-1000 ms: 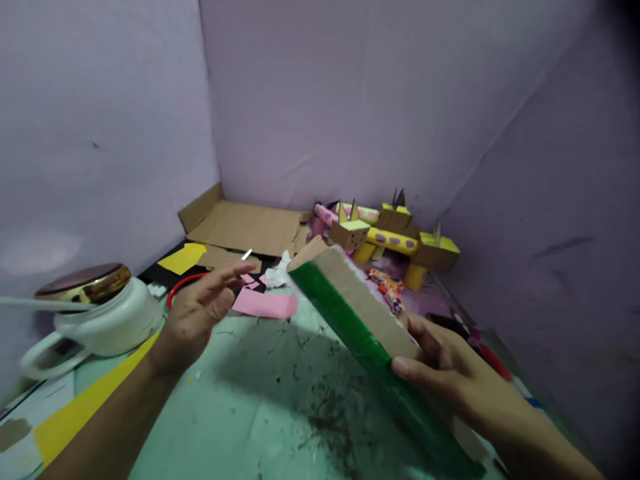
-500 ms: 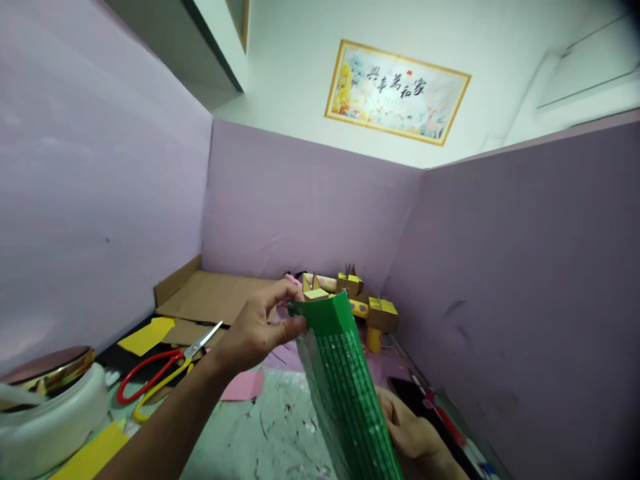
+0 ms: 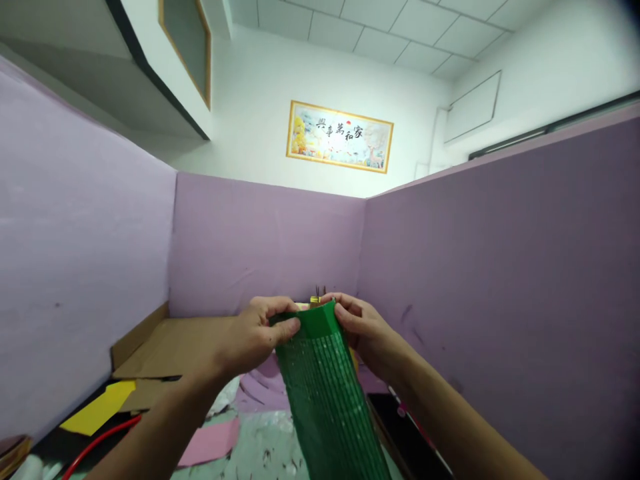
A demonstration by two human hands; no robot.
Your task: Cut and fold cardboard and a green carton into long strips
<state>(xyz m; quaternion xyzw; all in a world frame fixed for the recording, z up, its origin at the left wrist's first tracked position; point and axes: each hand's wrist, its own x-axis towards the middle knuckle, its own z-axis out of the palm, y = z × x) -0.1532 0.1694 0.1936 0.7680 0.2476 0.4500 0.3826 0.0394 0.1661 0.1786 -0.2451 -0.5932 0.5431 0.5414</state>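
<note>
A long green piece [image 3: 325, 393], shiny and ribbed with a plain band along its top edge, stands upright and slightly tilted in front of me; its exact kind is unclear. My left hand [image 3: 263, 330] pinches its upper left corner between thumb and fingers. At the upper right corner my right hand [image 3: 367, 327] has the same kind of pinch. The lower end of the piece runs out of the picture. Behind it, partly hidden by the hands, are bits of a yellow cardboard figure [image 3: 315, 300].
Brown cardboard [image 3: 175, 340] lies at the back left, with yellow paper [image 3: 100, 408] and a red scissors handle [image 3: 103, 440] nearer. Pink paper [image 3: 213, 441] lies on the table. A dark phone-like slab [image 3: 400, 427] lies right. Purple panels [image 3: 270, 247] enclose the workspace.
My right hand has moved from low on the green piece's right side up to its top right corner. The piece now faces me more squarely. The camera view has tilted up.
</note>
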